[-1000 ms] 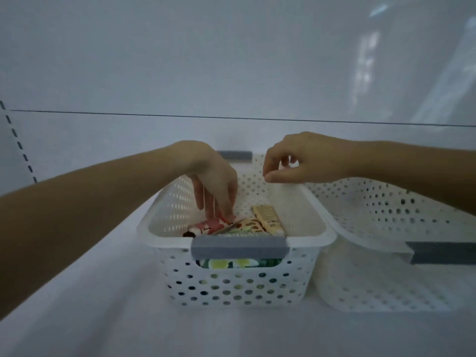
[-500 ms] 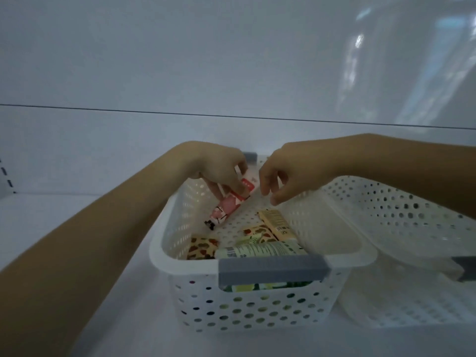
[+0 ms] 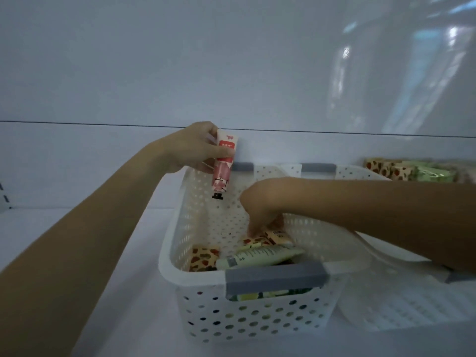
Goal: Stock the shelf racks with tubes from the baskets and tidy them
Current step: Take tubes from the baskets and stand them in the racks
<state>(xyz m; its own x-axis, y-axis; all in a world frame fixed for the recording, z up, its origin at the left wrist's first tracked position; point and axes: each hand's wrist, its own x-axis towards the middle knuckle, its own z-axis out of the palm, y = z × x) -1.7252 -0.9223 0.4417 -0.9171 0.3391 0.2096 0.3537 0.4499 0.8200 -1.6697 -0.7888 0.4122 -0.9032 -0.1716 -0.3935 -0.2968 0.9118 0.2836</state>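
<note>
Hands at the basket of tubes
The left hand (image 3: 193, 148) pinched a pink tube (image 3: 222, 173), cap down, above the white basket (image 3: 168, 256); the right hand (image 3: 260, 202) was down among the tubes (image 3: 260, 256) inside, its grip hidden.

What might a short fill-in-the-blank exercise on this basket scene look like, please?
1. The left hand holds the pink tube with its black cap pointing ____.
2. The right hand reaches ____ the white basket, down to the tubes lying there.
3. The basket's handles are coloured ____.

Missing words: down; into; grey.
</note>
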